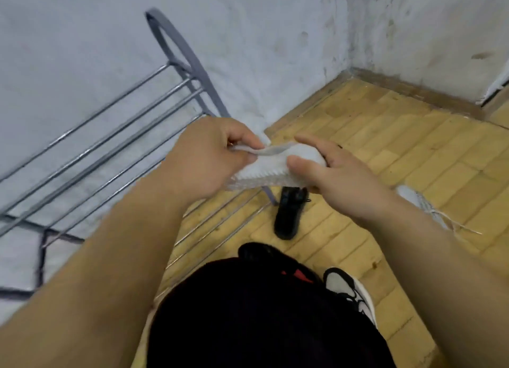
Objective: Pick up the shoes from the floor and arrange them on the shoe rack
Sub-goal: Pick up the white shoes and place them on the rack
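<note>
Both my hands hold a white knit shoe (275,163) in the air, above the right end of the shoe rack. My left hand (203,158) pinches its tongue or heel end, and my right hand (330,169) wraps its other end. The metal shoe rack (115,136) with grey bars stands against the wall at left. On the wooden floor lie a black shoe (289,216) below my hands, a second white shoe (418,202) partly hidden behind my right forearm, and a black and white sneaker (349,290) near my body.
The white wall (275,50) meets a second wall in a corner at the back right. The yellow wooden floor (399,136) stretches to the right. My dark clothing (261,312) fills the lower middle, with a black and red item (300,274) at its edge.
</note>
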A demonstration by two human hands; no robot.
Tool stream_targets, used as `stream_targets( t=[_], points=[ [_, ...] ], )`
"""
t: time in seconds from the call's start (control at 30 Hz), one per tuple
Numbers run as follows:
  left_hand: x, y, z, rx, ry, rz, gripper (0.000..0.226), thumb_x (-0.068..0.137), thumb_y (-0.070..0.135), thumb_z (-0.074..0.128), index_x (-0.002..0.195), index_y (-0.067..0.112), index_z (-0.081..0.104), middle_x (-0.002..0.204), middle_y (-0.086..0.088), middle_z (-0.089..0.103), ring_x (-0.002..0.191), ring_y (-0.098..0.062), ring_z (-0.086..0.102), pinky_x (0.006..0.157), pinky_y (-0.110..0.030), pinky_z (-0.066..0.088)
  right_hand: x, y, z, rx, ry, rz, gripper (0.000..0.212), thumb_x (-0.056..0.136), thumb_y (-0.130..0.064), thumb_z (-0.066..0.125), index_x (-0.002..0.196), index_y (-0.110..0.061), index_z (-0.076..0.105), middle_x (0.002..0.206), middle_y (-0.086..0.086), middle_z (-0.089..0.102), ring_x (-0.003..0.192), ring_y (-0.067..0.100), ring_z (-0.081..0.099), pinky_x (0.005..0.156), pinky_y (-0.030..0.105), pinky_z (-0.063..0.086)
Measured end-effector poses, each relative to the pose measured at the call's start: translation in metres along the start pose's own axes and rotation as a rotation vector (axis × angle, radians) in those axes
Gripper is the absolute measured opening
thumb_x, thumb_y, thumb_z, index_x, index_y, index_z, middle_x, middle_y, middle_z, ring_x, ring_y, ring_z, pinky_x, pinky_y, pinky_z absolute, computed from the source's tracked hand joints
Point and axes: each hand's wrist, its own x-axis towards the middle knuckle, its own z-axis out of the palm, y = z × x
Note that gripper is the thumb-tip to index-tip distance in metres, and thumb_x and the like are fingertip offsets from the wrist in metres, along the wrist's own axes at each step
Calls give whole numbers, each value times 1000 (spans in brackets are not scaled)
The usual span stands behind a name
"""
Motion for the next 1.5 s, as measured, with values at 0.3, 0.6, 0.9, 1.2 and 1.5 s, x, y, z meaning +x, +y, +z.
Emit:
stream_targets(
  t=[0.3, 0.6, 0.9, 1.2, 1.5],
  points=[
    [-264, -130, -133, -164, 684, -486, 21, 81, 15, 85, 78, 33, 76, 69, 6, 67, 60, -3, 52, 56, -13, 38, -35, -181, 244, -612, -656, -438, 57, 91, -66, 60, 137, -33, 53, 118, -10, 59, 103, 16, 57, 80, 33, 45],
    [-517, -205, -82, -382, 970, -892, 17, 89, 7, 78, 87, 23, 75, 66, 18, 65, 59, 2, 54, 58, -16, 43, -175, -191, 472, -1033, -1218, -682, 76, 90, -67, 60, 153, -30, 43, 149, 1, 51, 126, 25, 52, 94, 36, 47],
    [-660, -252, 36, -463, 885, -1281, 14, 92, 19, 77, 90, 33, 73, 76, 13, 67, 67, -5, 58, 62, -26, 46, -278, -58, 571, -1108, -1513, -600, 67, 85, -64, 66, 144, -36, 51, 142, 2, 52, 123, 22, 53, 98, 39, 49],
    [-669, -265, 106, -614, 814, -1333, 4, 94, 21, 72, 94, 25, 72, 75, 0, 59, 62, -1, 46, 60, -14, 41, -289, -39, 605, -1401, -1675, -568, 72, 86, -57, 70, 150, -31, 48, 147, 3, 52, 129, 25, 52, 106, 41, 49],
    [-738, -264, 127, -626, 936, -1493, 38, 85, 32, 83, 117, 36, 63, 106, 13, 64, 95, -1, 59, 78, -18, 47, -332, -36, 630, -1371, -1767, -656, 79, 90, -57, 67, 157, -28, 38, 154, -2, 47, 135, 22, 48, 91, 29, 41]
  ],
)
